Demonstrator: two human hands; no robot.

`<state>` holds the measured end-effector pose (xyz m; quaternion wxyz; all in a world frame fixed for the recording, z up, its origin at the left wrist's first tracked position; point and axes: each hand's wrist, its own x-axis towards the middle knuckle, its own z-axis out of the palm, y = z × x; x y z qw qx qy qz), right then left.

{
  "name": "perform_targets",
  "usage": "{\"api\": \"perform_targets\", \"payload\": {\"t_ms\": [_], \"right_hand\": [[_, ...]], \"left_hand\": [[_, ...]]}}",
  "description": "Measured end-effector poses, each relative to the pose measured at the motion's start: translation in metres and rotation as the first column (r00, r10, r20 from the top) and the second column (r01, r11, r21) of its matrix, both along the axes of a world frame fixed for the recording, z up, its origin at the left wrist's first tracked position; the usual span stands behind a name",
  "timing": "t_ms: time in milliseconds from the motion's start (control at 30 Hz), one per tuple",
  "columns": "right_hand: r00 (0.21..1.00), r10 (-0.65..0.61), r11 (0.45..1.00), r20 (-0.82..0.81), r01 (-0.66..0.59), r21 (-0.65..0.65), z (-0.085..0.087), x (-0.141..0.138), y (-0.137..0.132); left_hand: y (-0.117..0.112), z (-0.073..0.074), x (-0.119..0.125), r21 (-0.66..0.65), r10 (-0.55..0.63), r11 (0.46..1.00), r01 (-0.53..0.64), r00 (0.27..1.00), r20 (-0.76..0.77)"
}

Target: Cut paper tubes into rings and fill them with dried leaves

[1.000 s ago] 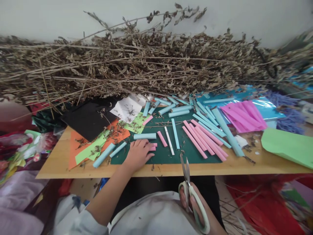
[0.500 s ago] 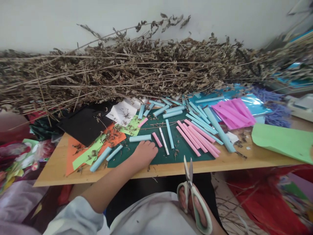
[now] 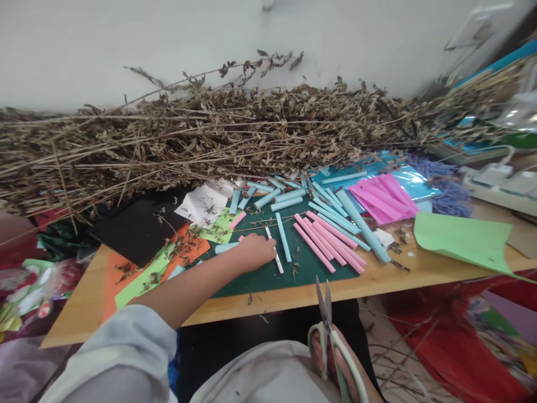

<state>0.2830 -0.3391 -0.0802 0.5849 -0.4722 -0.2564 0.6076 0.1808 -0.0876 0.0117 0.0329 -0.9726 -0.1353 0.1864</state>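
My left hand (image 3: pixel 257 253) reaches over the dark green sheet (image 3: pixel 239 287), its fingers closed at the middle of a thin white paper tube (image 3: pixel 279 263) that still lies on the sheet. Just right of that tube lies a slim light-blue paper tube (image 3: pixel 283 238). Several pink paper tubes (image 3: pixel 319 247) fan out further right. Light-blue tubes (image 3: pixel 289 198) of different lengths lie behind them. Low in front of my body, my right hand (image 3: pixel 342 364) has its fingers through the handles of white-handled scissors (image 3: pixel 325 319). The blades point up and stand slightly apart.
Dried leafy stalks (image 3: pixel 235 137) are heaped along the wall. Black paper (image 3: pixel 134 229), orange paper (image 3: pixel 111 280) and crumpled white paper (image 3: pixel 203 204) lie at left. Magenta strips (image 3: pixel 382 198), a green sheet (image 3: pixel 461 238) and a power strip (image 3: pixel 512 187) are at right.
My left hand has moved right and slightly up, from beside a short pink tube to the white tube. My right hand keeps the scissors at about the same place. The view has shifted.
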Motion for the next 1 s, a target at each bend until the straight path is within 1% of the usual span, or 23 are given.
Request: {"api": "perform_targets", "payload": {"t_ms": [33,100,167,233,333,400,533,633,700,833,933,1000], "right_hand": [[1.000,0.023,1.000,-0.015,-0.023,-0.005,0.002,0.002,0.000],[0.997,0.064,0.998,-0.050,-0.065,-0.007,0.007,0.005,0.001],[0.996,0.066,0.998,-0.056,-0.067,-0.010,0.012,0.006,0.002],[0.996,0.067,0.998,-0.061,-0.068,-0.017,0.014,0.006,0.003],[0.993,0.072,0.997,-0.091,-0.074,-0.021,0.013,0.004,0.003],[0.991,0.069,0.997,-0.112,-0.071,-0.010,0.007,0.003,0.002],[0.988,0.072,0.997,-0.137,-0.068,0.030,-0.010,0.001,0.001],[0.975,0.089,0.995,-0.205,-0.079,0.057,-0.020,0.000,0.001],[0.971,0.096,0.995,-0.218,-0.085,0.059,-0.021,0.000,0.002],[0.979,0.085,0.996,-0.186,-0.080,0.038,-0.017,0.001,0.002],[0.971,0.071,0.997,-0.227,-0.063,0.042,-0.017,0.000,0.002],[0.973,0.059,0.997,-0.224,-0.049,0.052,-0.017,0.000,0.003]], "left_hand": [[0.002,0.002,0.000,0.000,0.022,1.000,-0.022,1.000,0.010],[0.013,0.010,-0.003,0.007,0.109,0.994,-0.109,0.993,0.047],[0.032,0.017,-0.008,0.023,0.235,0.971,-0.238,0.967,0.101],[0.055,0.019,-0.014,0.031,0.350,0.933,-0.358,0.926,0.145],[0.082,0.011,-0.023,0.007,0.475,0.875,-0.485,0.860,0.185],[0.092,0.002,-0.026,-0.027,0.527,0.845,-0.534,0.822,0.215],[0.098,-0.014,-0.029,-0.074,0.599,0.785,-0.614,0.723,0.344],[0.100,-0.019,-0.031,-0.097,0.624,0.756,-0.648,0.667,0.406],[0.101,-0.018,-0.033,-0.112,0.627,0.755,-0.646,0.663,0.408],[0.098,-0.011,-0.038,-0.114,0.637,0.750,-0.651,0.666,0.388],[0.092,-0.005,-0.041,-0.113,0.663,0.737,-0.667,0.679,0.317],[0.087,-0.004,-0.042,-0.106,0.685,0.722,-0.684,0.684,0.252]]}}
